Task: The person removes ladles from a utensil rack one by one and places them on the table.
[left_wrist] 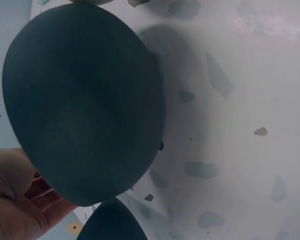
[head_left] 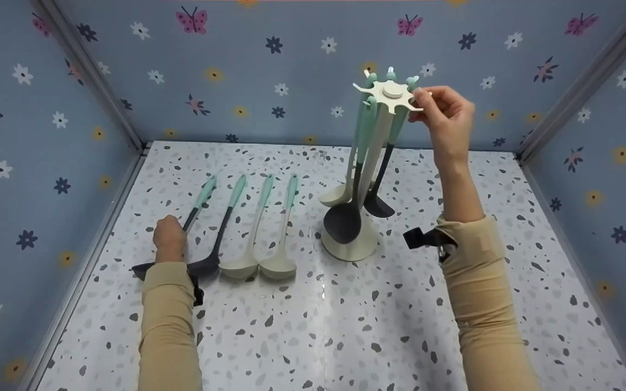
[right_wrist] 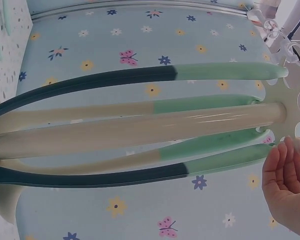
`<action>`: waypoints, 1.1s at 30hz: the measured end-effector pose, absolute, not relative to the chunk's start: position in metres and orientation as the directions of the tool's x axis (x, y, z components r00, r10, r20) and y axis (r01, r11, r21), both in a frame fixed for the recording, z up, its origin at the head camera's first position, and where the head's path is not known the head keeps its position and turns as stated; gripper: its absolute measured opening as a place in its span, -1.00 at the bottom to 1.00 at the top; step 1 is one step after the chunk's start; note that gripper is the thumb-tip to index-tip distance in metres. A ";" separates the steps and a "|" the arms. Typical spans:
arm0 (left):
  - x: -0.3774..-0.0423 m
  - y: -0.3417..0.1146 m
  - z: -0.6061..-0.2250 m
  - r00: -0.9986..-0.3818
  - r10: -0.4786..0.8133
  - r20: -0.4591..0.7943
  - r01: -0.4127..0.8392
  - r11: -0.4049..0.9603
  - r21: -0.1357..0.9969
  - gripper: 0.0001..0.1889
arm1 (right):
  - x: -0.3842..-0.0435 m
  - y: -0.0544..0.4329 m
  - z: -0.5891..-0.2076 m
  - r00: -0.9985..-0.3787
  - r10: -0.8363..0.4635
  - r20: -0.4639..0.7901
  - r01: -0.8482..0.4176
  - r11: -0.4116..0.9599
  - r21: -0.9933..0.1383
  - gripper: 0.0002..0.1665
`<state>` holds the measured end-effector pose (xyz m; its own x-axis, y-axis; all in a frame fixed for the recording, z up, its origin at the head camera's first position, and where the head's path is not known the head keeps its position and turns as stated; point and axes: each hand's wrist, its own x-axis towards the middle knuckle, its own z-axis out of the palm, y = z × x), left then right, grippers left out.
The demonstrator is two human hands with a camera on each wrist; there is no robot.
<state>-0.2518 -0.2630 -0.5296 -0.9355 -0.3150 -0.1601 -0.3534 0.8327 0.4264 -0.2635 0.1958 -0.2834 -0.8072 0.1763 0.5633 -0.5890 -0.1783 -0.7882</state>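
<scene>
A white utensil stand (head_left: 354, 247) holds several hanging ladles with mint-green handles, some dark, some cream. My right hand (head_left: 449, 117) pinches the edge of the stand's hooked top, its fingertips close to a handle end of a hanging dark ladle (right_wrist: 95, 180). On the left, my left hand (head_left: 170, 236) grips the dark shaft of the leftmost ladle (head_left: 200, 201), whose dark bowl (left_wrist: 85, 105) fills much of the left wrist view. Beside it lie a second dark ladle (head_left: 220, 233) and two cream ladles (head_left: 253, 233), (head_left: 283, 233), handles pointing away.
The speckled white tabletop (head_left: 291, 336) is bounded by blue floral panels (head_left: 302, 65) at the back and both sides. The stand rises tall right of the table's middle, its base near the lying ladles.
</scene>
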 end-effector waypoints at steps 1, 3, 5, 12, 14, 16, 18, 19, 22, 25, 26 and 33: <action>-0.252 -0.264 -0.530 -0.936 -0.312 -0.164 -0.352 0.833 0.426 -0.83 | -0.264 0.196 -0.284 -0.806 0.178 0.564 -0.590 -0.179 -0.787 -0.91; -0.251 -0.264 -0.530 -0.935 -0.309 -0.172 -0.353 0.835 0.422 -0.83 | -0.264 0.196 -0.284 -0.804 0.179 0.567 -0.594 -0.177 -0.785 -0.91; -0.250 -0.265 -0.531 -0.932 -0.311 -0.183 -0.361 0.831 0.424 -0.82 | -0.264 0.196 -0.284 -0.803 0.174 0.570 -0.595 -0.173 -0.785 -0.91; -0.248 -0.266 -0.538 -0.931 -0.301 -0.205 -0.362 0.826 0.432 -0.82 | -0.262 0.197 -0.282 -0.833 0.164 0.529 -0.553 -0.200 -0.809 -0.92; -0.249 -0.267 -0.540 -0.932 -0.300 -0.203 -0.360 0.827 0.433 -0.82 | -0.262 0.197 -0.281 -0.844 0.160 0.511 -0.536 -0.213 -0.817 -0.93; -0.250 -0.267 -0.540 -0.935 -0.293 -0.201 -0.353 0.833 0.426 -0.82 | -0.261 0.197 -0.280 -0.851 0.158 0.501 -0.525 -0.224 -0.821 -0.93; -0.250 -0.266 -0.539 -0.937 -0.282 -0.205 -0.344 0.842 0.415 -0.82 | -0.262 0.197 -0.281 -0.836 0.158 0.525 -0.547 -0.187 -0.816 -0.90; -0.250 -0.266 -0.539 -0.939 -0.273 -0.212 -0.338 0.849 0.406 -0.82 | -0.262 0.197 -0.281 -0.832 0.160 0.531 -0.553 -0.178 -0.814 -0.89; -0.250 -0.264 -0.536 -0.939 -0.248 -0.240 -0.325 0.867 0.377 -0.81 | -0.262 0.197 -0.282 -0.811 0.165 0.561 -0.581 -0.123 -0.804 -0.86; -0.250 -0.262 -0.534 -0.938 -0.228 -0.261 -0.314 0.879 0.358 -0.80 | -0.263 0.197 -0.282 -0.801 0.168 0.574 -0.592 -0.086 -0.801 -0.85; -0.249 -0.262 -0.533 -0.939 -0.222 -0.263 -0.309 0.881 0.357 -0.80 | -0.263 0.196 -0.282 -0.800 0.168 0.575 -0.593 -0.076 -0.802 -0.85; -0.250 -0.255 -0.527 -0.945 -0.200 -0.261 -0.291 0.876 0.385 -0.72 | -0.261 0.197 -0.280 -0.799 0.164 0.579 -0.587 0.000 -0.810 -0.86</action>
<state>-0.2502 -0.2549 -0.5270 -0.9446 -0.1998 -0.2605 -0.2915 0.8755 0.3853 -0.2608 0.1973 -0.2805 -0.7988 0.1636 0.5789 -0.5868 0.0004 -0.8098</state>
